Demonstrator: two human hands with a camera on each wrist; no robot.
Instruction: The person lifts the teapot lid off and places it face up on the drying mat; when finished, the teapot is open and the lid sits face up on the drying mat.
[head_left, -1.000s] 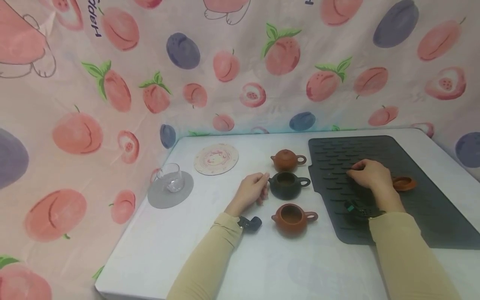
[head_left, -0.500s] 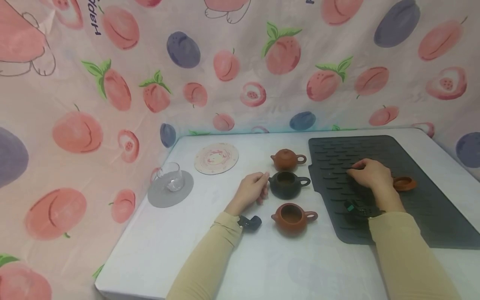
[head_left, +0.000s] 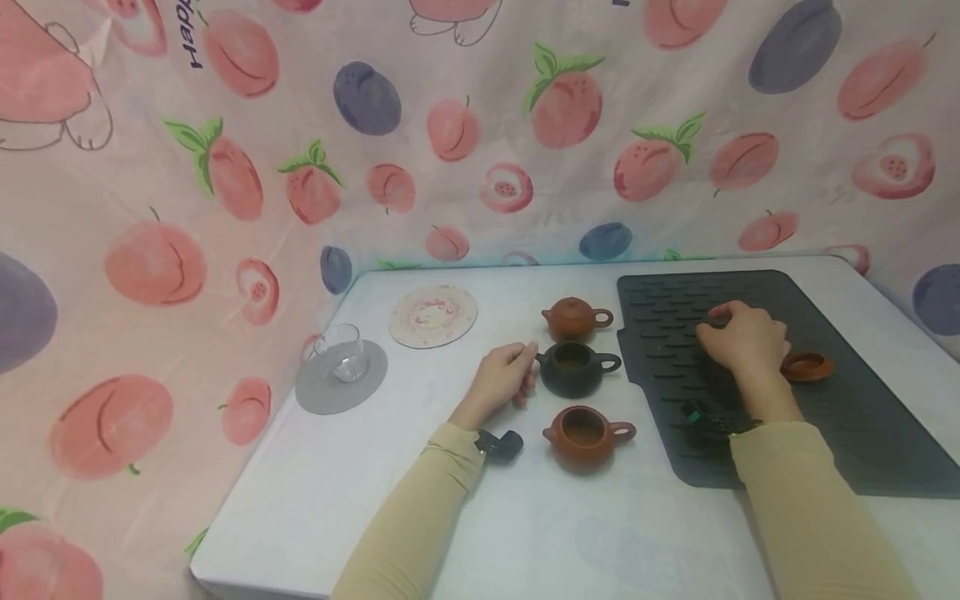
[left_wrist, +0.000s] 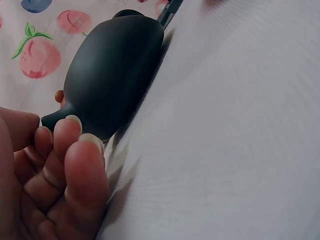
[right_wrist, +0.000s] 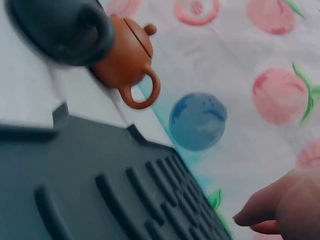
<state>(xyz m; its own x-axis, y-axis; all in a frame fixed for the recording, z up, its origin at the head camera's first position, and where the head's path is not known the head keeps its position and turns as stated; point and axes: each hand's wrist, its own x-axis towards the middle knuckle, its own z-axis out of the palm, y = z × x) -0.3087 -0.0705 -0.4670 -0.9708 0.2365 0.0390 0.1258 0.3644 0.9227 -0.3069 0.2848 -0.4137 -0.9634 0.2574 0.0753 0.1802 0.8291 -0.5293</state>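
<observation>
In the head view, my left hand (head_left: 501, 375) is beside the dark lidless teapot (head_left: 572, 369), thumb and fingers pinching its spout. The left wrist view shows the fingertips at the spout of the dark teapot (left_wrist: 112, 75) up close. Over the dark ridged mat (head_left: 675, 450) my right hand (head_left: 746, 337) hovers with bent fingers; whether they hold anything is hidden. In the right wrist view only part of the right hand (right_wrist: 282, 205) appears at the lower right. A reddish-brown lid (head_left: 808, 367) lies on the mat just right of that hand.
A lidded brown teapot (head_left: 573, 320) stands behind the dark one, and a lidless reddish-brown teapot (head_left: 583, 437) in front. At left, a glass cup (head_left: 349, 360) sits on a grey round coaster (head_left: 318, 396). A patterned round coaster (head_left: 432, 317) lies farther back.
My right hand has moved slightly away from me over the mat, and its fingers have shifted. The left hand stays at the dark teapot's spout.
</observation>
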